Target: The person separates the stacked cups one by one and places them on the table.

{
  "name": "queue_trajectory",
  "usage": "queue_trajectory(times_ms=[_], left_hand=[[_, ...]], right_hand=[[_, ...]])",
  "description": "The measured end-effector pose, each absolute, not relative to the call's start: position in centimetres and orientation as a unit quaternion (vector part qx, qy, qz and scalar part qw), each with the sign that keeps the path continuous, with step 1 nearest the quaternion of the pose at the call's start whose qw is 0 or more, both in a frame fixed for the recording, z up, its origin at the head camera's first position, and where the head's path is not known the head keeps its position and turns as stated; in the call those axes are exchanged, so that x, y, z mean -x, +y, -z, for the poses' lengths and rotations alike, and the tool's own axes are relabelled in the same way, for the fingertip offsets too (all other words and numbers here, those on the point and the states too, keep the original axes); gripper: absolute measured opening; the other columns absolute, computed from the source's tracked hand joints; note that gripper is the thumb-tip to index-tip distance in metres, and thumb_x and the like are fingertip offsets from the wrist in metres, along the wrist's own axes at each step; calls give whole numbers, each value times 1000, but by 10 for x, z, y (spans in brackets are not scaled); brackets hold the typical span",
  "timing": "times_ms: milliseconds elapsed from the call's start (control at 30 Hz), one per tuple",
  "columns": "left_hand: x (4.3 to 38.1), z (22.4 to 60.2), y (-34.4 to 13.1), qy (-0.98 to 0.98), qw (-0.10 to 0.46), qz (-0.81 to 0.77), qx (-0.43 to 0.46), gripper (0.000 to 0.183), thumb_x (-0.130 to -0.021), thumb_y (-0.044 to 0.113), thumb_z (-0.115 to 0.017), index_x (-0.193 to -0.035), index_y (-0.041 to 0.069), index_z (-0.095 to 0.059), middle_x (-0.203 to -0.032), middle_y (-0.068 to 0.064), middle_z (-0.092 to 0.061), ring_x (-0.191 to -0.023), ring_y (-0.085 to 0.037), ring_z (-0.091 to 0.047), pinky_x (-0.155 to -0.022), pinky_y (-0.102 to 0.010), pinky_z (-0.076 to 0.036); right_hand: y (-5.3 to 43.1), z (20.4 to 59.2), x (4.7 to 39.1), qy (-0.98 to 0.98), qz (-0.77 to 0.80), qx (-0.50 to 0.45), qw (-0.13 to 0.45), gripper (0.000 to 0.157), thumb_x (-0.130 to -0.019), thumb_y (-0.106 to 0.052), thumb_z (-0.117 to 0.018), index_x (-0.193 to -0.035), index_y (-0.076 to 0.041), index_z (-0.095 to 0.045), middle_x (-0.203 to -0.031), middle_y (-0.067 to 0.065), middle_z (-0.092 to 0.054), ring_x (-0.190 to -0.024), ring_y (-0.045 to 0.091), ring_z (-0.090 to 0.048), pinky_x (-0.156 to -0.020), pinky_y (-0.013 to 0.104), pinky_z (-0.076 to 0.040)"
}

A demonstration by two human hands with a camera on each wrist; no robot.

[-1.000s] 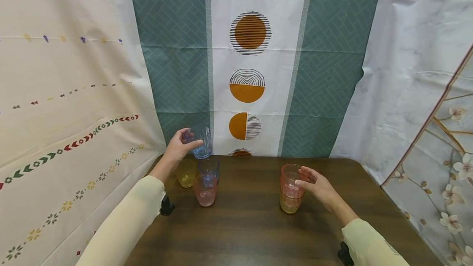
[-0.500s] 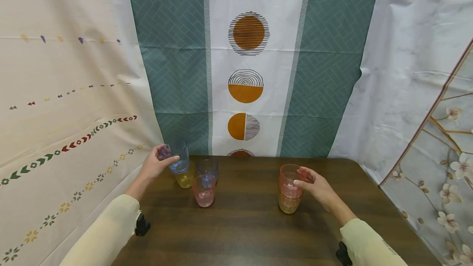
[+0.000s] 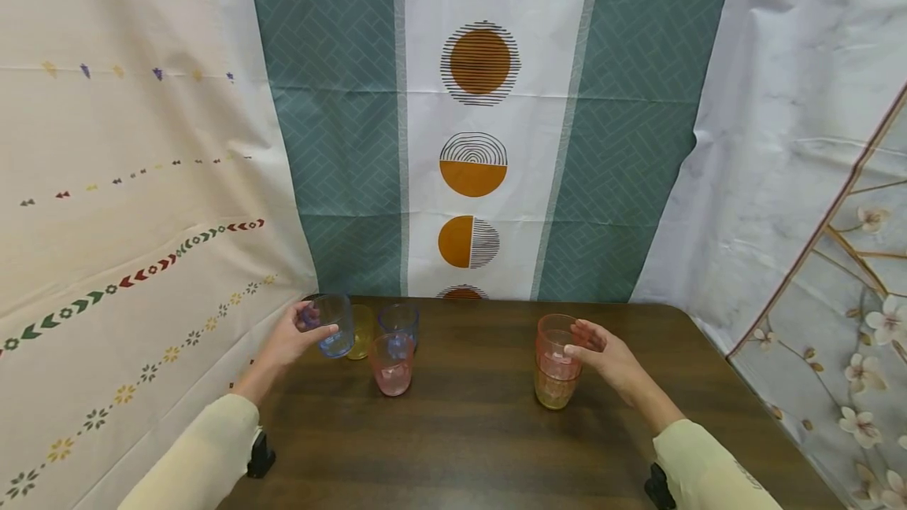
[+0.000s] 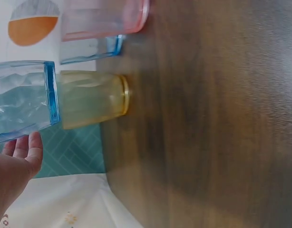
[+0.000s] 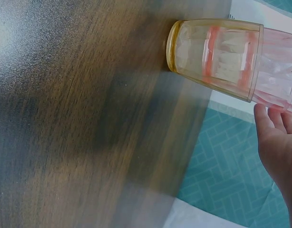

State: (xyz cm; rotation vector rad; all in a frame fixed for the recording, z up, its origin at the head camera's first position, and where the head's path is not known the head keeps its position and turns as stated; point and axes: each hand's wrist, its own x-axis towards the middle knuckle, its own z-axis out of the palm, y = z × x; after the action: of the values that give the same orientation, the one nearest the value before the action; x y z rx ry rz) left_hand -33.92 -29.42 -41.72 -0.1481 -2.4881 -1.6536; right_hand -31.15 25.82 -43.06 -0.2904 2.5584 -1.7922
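My left hand point(image 3: 286, 345) grips a blue tumbler point(image 3: 333, 327) by its side, just left of a yellow tumbler point(image 3: 362, 330). Seen from the left wrist, the blue tumbler's base hangs above the table, and the yellow one stands behind it. A pink tumbler point(image 3: 392, 372) and a second blue tumbler point(image 3: 399, 319) stand close together to the right. Over on the right side, my right hand point(image 3: 609, 356) holds the upper pink part of a stack point(image 5: 281, 66). Its pink glass sits inside a yellow tumbler point(image 5: 191, 50), whose base rests on the table.
The dark wooden table point(image 3: 453, 431) ends at the back against a green and white curtain point(image 3: 340, 140). A cream cloth point(image 3: 142, 258) hangs along the left edge, and a white floral cloth point(image 3: 815, 258) along the right.
My left hand has brought the blue tumbler leftward and down, from above the standing glasses, past the yellow tumbler to its left side. The right hand and its stack have stayed put.
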Motion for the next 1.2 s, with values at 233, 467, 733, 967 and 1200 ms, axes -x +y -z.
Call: queue_trajectory(times_ms=[233,467,733,967,1200], left_hand=[[332,430,-291,-827,64,556,50,87,-90,17,-72,-150,-12,-15,-143,-30,-36,-130,-42,-39,-108,-50,-33],[331,449,-292,-838,66,541,39,88,-88,18,-75,-148,-13,-19,-140,-29,-40,-127,-41,-44,-104,-44,-39],[332,467,-289,-835,55,546,26,88,-85,20,-79,-147,-10,-23,-138,-26,-42,-125,-37,-44,-99,-39,-42],[332,478,-286,-838,54,543,19,89,-84,19,-80,-146,-11,-24,-137,-27,-44,-124,-37,-46,-96,-39,-44],[336,487,-288,-844,59,533,13,88,-82,17,-81,-144,-13,-26,-135,-28,-45,-123,-38,-45,-102,-46,-39]], right_hand=[[259,432,312,813,574,96,2,81,-93,-27,-71,-153,2,-25,-155,23,-34,-144,41,-28,-112,58,-29],[258,431,311,811,578,94,3,81,-93,-27,-71,-153,2,-25,-155,23,-34,-143,41,-28,-112,58,-28],[259,432,311,812,577,94,3,81,-94,-27,-71,-153,2,-25,-155,23,-33,-144,41,-28,-112,58,-28],[260,432,311,811,577,95,1,81,-93,-27,-71,-153,2,-26,-155,23,-33,-144,41,-27,-112,58,-27],[260,432,311,811,577,96,2,81,-93,-27,-71,-153,2,-26,-155,23,-34,-144,41,-28,-112,58,-28]])
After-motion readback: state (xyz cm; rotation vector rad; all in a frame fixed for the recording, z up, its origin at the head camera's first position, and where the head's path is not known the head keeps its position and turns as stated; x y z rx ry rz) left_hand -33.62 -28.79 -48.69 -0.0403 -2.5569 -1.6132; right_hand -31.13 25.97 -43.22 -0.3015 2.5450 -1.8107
